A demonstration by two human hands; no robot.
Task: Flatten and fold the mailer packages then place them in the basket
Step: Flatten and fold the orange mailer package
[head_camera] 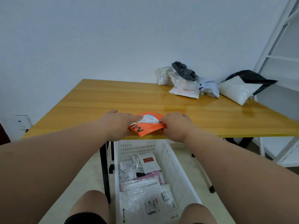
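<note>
Orange mailer (146, 126) sits at the surface (97, 101) edge, directly above the basket (181, 172); left hand (118, 122) presses flat-fingered, right hand (176, 125) pinches its right end.

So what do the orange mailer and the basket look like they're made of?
Orange mailer: thin glossy plastic film, it seems; it creases softly and shines, with a paper label stuck on. Basket: rigid white moulded plastic, judging by its slotted walls.

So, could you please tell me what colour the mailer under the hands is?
Orange mailer, black lettering; head view.
</note>
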